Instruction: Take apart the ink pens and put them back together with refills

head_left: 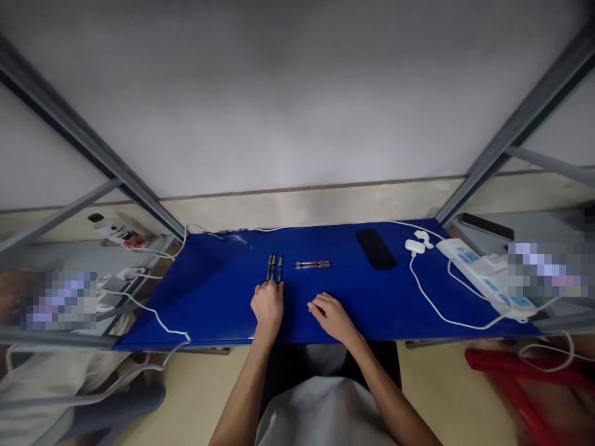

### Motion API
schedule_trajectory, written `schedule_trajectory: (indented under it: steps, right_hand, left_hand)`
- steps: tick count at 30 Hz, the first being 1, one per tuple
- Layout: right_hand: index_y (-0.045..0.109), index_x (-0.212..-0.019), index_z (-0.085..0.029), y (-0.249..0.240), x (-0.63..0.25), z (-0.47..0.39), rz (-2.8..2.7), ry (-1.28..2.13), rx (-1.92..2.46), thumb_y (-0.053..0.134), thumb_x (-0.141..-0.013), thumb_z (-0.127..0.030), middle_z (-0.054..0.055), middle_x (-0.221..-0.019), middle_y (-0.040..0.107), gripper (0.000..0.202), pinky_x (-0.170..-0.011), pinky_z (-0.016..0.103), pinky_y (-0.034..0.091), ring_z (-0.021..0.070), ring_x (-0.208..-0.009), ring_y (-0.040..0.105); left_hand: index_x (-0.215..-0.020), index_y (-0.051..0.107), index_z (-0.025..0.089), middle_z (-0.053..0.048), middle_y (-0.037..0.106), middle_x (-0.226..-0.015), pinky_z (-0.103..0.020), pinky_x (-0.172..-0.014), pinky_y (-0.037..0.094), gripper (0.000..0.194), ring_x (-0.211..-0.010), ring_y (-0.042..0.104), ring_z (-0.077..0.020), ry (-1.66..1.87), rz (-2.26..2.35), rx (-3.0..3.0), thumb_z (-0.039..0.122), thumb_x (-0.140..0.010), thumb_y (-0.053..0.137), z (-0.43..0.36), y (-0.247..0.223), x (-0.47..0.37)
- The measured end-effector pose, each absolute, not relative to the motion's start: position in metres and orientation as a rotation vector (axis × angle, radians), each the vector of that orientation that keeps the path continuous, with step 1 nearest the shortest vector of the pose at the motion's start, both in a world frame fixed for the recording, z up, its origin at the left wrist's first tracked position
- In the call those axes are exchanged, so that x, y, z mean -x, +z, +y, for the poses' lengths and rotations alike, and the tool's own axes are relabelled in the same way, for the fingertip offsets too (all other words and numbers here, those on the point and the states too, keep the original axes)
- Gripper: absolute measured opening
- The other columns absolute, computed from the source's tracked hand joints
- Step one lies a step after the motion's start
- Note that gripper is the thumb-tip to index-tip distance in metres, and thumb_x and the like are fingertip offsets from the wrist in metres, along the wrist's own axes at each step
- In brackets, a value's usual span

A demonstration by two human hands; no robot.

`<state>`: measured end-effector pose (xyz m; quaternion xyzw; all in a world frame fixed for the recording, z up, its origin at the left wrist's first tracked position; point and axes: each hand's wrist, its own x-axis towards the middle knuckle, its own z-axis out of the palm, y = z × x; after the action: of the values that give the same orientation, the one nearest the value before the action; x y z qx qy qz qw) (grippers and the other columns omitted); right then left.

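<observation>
Three dark pens (274, 266) lie side by side on the blue tabletop, pointing away from me. My left hand (268, 303) is closed over their near ends, which it hides. To their right, a pair of pens (312, 264) with some red on them lies crosswise, one just beyond the other, untouched. My right hand (331, 313) rests low over the table in front of that pair, its fingers curled in and nothing visible in them.
A black phone (375, 248) lies at the right. Beyond it are a white earbud case (414, 246) on a cable and a white power strip (483, 279). Metal posts (144, 201) flank the table (209, 310); a bottle (118, 232) stands tilted-looking at far left.
</observation>
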<state>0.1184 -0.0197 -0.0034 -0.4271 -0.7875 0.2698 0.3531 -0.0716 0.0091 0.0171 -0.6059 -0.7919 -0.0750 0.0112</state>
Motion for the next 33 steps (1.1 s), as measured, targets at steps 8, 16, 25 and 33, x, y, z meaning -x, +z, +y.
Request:
schedule_trajectory:
  steps: [8,16,25,33]
  right_hand:
    - [0.057,-0.071,-0.021,-0.005,-0.119,-0.019,-2.044,0.706,1.119,0.044,-0.098,-0.024,0.002,-0.070,0.060,0.031,-0.075,0.031,0.044,0.0168,-0.072,0.055]
    - [0.058,-0.071,-0.022,-0.003,-0.119,-0.019,-2.048,0.727,1.121,0.042,-0.099,-0.025,0.002,-0.070,0.060,0.032,-0.074,0.031,0.043,0.0172,-0.072,0.056]
    - [0.058,-0.071,-0.022,-0.004,-0.120,-0.018,-2.033,0.742,1.123,0.044,-0.099,-0.025,0.001,-0.070,0.061,0.032,-0.074,0.031,0.043,0.0171,-0.073,0.056]
    - [0.060,-0.071,-0.022,-0.004,-0.120,-0.018,-2.025,0.748,1.118,0.043,-0.099,-0.028,0.002,-0.070,0.061,0.033,-0.076,0.032,0.044,0.0177,-0.073,0.057]
  left_hand:
    - [-0.085,0.067,0.017,-0.011,0.068,-0.087,-0.028,-0.066,0.042,0.033,-0.090,0.061,-0.0243,-0.252,-2.504,1.858,0.040,-0.095,0.044,0.009,0.016,0.073]
    - [-0.091,0.068,0.017,-0.013,0.069,-0.088,-0.029,-0.068,0.044,0.037,-0.085,0.066,-0.0246,-0.235,-2.613,1.812,0.043,-0.095,0.042,0.011,0.018,0.074]
    - [-0.091,0.069,0.016,-0.014,0.070,-0.085,-0.031,-0.066,0.047,0.040,-0.077,0.068,-0.0258,-0.198,-2.704,1.777,0.046,-0.094,0.043,0.015,0.028,0.073]
    - [-0.089,0.071,0.016,-0.014,0.070,-0.082,-0.032,-0.066,0.048,0.042,-0.078,0.069,-0.0276,-0.211,-2.726,1.763,0.046,-0.093,0.043,0.015,0.029,0.076]
